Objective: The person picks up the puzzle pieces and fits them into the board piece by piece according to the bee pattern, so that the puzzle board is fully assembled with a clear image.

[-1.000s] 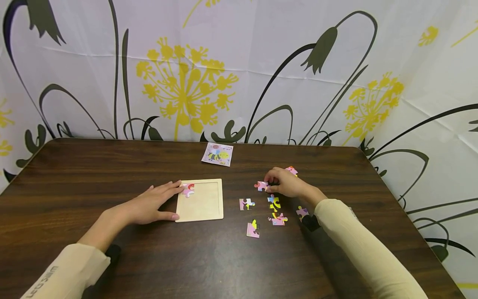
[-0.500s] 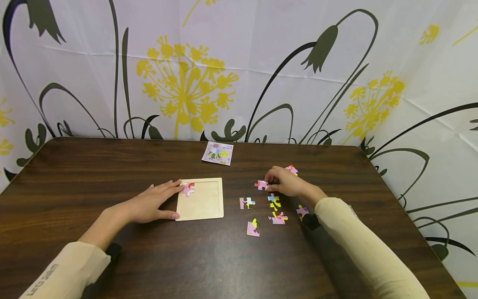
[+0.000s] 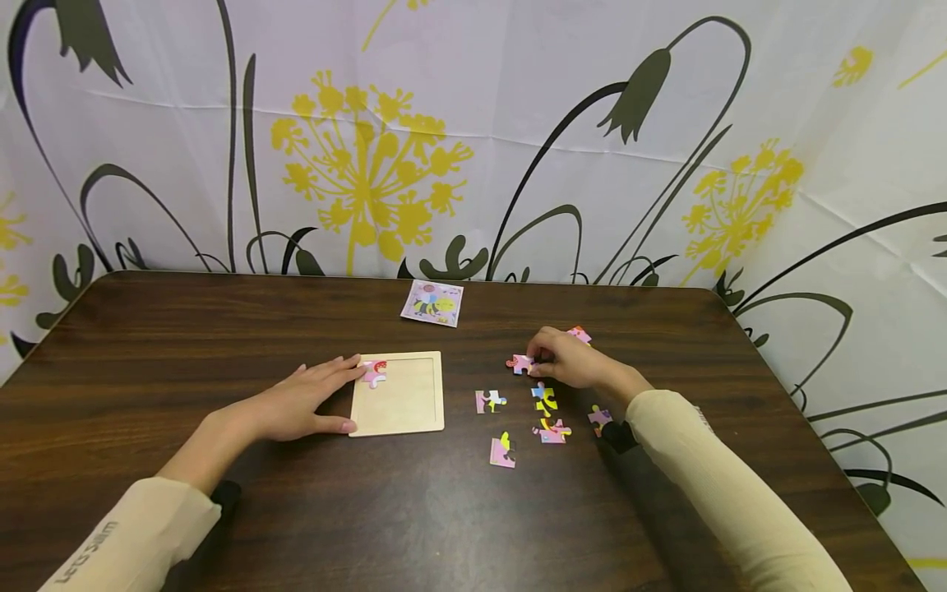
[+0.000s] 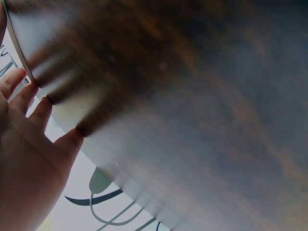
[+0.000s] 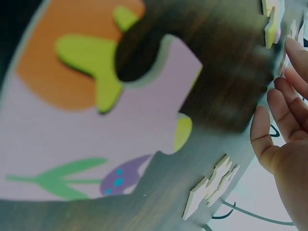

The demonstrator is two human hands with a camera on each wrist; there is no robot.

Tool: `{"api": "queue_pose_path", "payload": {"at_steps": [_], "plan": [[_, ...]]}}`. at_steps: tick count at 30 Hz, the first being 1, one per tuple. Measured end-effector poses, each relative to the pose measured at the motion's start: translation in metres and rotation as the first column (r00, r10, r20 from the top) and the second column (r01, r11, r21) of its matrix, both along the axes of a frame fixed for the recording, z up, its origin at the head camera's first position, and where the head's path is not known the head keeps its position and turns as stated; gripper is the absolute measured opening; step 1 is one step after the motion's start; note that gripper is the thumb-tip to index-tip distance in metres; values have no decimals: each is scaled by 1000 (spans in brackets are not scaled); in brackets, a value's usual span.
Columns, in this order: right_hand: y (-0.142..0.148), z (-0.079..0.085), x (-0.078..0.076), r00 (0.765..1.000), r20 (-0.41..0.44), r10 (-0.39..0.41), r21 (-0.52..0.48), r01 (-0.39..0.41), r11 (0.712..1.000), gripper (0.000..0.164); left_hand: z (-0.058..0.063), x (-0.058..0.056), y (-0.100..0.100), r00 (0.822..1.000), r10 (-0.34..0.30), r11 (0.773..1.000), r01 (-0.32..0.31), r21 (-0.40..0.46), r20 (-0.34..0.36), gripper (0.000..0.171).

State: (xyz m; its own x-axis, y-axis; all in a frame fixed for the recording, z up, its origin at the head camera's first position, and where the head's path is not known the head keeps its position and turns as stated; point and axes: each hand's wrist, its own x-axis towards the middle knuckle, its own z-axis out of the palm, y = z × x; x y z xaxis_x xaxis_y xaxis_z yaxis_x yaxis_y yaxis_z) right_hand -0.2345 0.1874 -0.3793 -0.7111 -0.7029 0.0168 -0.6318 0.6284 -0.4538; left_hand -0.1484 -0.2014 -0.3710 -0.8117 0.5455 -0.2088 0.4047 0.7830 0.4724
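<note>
My left hand (image 3: 307, 403) rests with extended fingers on the left edge of a shallow wooden puzzle tray (image 3: 395, 432). One pink and red puzzle piece (image 3: 375, 376) sits in the tray's upper left corner, close to my fingertips. To the right of the tray, my right hand (image 3: 568, 362) pinches a pink puzzle piece (image 3: 519, 364) at its right side, between thumb and fingers, at table level. The fingers cover part of that piece. Seen from the right wrist, the right hand (image 5: 293, 139) is at the right edge, its fingers bent toward a piece.
Several loose puzzle pieces lie near the right hand: a pink-white one (image 3: 491, 401), a yellow-blue one (image 3: 545, 399), a pink-yellow one (image 3: 553, 432) and a purple one (image 3: 599, 418) by the wrist. A bee picture card (image 3: 432, 303) lies near the table's (image 3: 259, 321) back edge.
The right hand keeps its hold on the puzzle piece, which has turned or shifted very slightly. My left hand stays on the tray.
</note>
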Motion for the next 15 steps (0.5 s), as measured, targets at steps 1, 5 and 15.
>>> {"api": "queue_pose_path", "payload": {"at_steps": [1, 5, 15], "plan": [[0, 0, 0, 1000, 2, -4, -1, 4, 1000, 17, 0, 0, 0, 1000, 0, 1000, 0, -1, 0, 86], [1, 3, 0, 1000, 13, -20, 5, 20, 1000, 16, 0, 0, 1, 1000, 5, 1000, -5, -4, 3, 87], [-2, 5, -1, 1000, -4, -26, -44, 26, 999, 16, 0, 0, 0, 1000, 9, 1000, -9, -1, -3, 85]]}}
